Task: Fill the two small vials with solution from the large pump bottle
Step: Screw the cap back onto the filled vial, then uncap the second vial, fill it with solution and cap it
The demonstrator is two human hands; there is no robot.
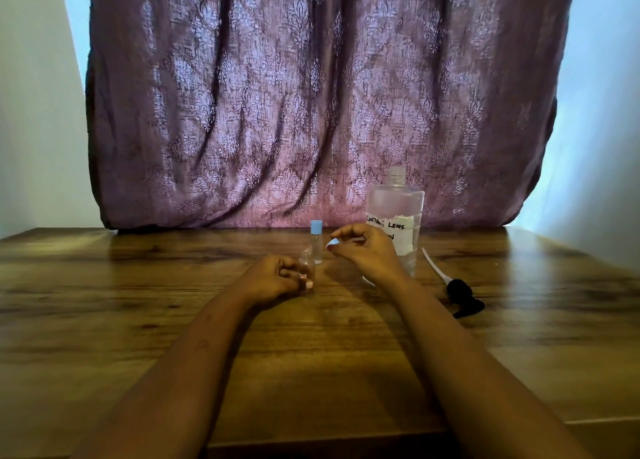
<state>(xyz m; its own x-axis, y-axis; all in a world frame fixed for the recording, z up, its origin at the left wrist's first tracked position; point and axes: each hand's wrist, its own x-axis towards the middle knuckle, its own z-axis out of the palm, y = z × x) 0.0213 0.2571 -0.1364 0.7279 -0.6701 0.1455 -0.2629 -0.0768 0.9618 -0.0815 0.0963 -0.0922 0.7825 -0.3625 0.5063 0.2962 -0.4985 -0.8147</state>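
My left hand (277, 276) grips a small clear vial (307, 263) that stands uncapped on the wooden table (173, 320). Just above and to the right, my right hand (363, 250) pinches that vial's light blue cap (334, 242) between thumb and fingers. A second small vial (316, 242) with a blue cap on stands right behind the first. The large clear bottle (396, 212) with a handwritten white label stands open behind my right hand. Its black pump head (462, 297) with a white tube lies on the table to the right.
A purple patterned curtain (311, 95) hangs behind the table's far edge. Pale walls show on both sides. The table's front edge runs close below my forearms.
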